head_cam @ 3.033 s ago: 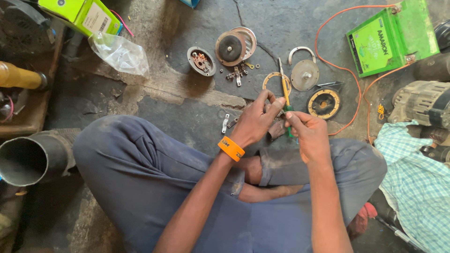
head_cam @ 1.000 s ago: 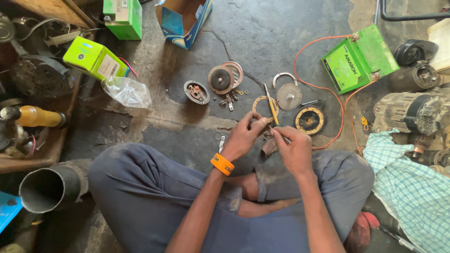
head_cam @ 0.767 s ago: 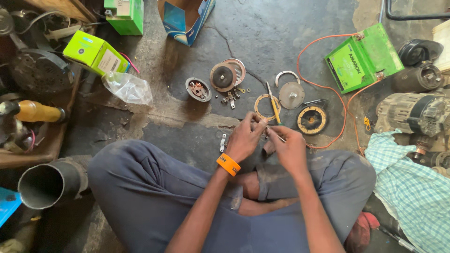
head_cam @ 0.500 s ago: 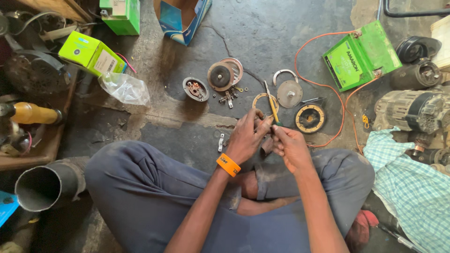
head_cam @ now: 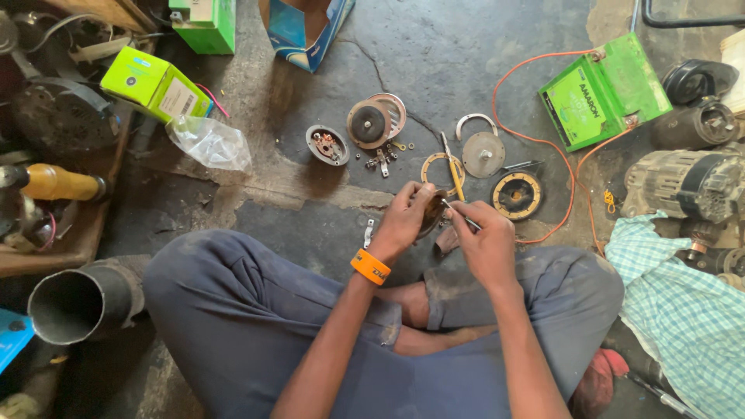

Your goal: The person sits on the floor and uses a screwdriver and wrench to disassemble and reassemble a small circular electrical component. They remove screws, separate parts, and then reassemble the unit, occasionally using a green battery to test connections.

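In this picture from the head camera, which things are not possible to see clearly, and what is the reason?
- Small dark part in the left hand, head view: mostly covered by the fingers, so its shape is unclear.
- Thin tool in the right hand: its handle is hidden in the fist; its tip is too small to identify.
- Loose small pieces on the floor: too small to name.
- Blue carton: cut off by the top edge.
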